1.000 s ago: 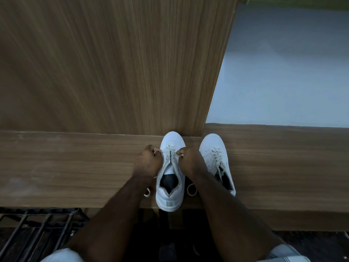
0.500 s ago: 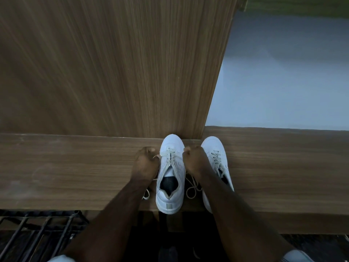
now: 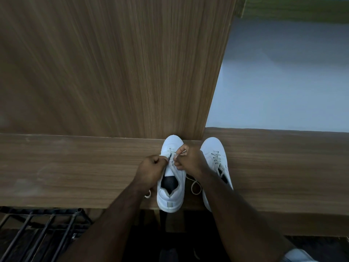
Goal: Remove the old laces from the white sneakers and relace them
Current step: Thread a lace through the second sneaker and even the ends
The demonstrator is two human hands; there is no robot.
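1. Nearest, at the lower left, a black metal rack (image 3: pixel 37 229) sits below the front edge of a wooden shelf (image 3: pixel 75 173).
2. Two bare forearms reach forward over that edge to a pair of white sneakers standing toes-away on the shelf.
3. The left sneaker (image 3: pixel 171 188) has its heel at the shelf's near edge and its toe touching the upright wooden panel (image 3: pixel 113 63) behind it; its tongue and dark opening are exposed.
4. Loose ends of its lace (image 3: pixel 195 186) curl on the shelf between the two shoes, and another loop shows just left of its heel.
5. The left hand (image 3: pixel 151 169) is curled against the shoe's left side, pinching the lace near the eyelets.
6. The right hand (image 3: pixel 190 159) is curled over the upper eyelets, pinching a lace strand between fingertips.
7. The right sneaker (image 3: pixel 215 157) stands just beside, laced, partly covered by the right forearm.
8. Farthest, right of the panel, is a pale wall (image 3: pixel 283 82).
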